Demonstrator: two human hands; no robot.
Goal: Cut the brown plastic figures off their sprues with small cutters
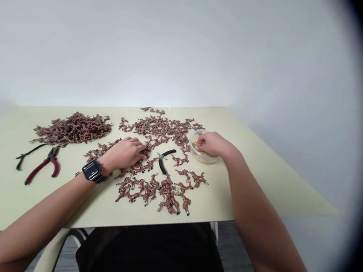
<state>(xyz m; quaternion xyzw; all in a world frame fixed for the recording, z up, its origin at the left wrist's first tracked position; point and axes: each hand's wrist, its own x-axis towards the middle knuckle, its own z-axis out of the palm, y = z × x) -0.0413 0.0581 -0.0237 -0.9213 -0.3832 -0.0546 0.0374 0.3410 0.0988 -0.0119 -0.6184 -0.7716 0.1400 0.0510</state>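
Head view, one pale work surface catalogued. Item one: a right hand [212,144] was held over a round clear plastic tub [207,158], its fingers [200,142] bunched and dipped in at the tub's left side, among small gold-coloured pieces [194,145]. Whether any piece was pinched could not be told. The tub was placed right of the spread, was reached by the right arm from the near right, and lay well apart from the left hand.

Item two: a left hand [123,154] was laid palm down on the scattered copper-brown animal-shaped charms [168,190], its fingers [141,149] lightly curled; nothing could be seen held. A black smartwatch [92,171] was worn on that wrist. The glossy, thin-legged charms were spread loosely across the middle, overlapping in places, with no shared long axis.

Also listed: small black-handled pliers [165,160], lying between the hands; a heaped charm pile [73,129], far left; red-handled pliers [45,165] and a thin black-handled tool [28,155], near left, on the pale yellow-green table [259,190].
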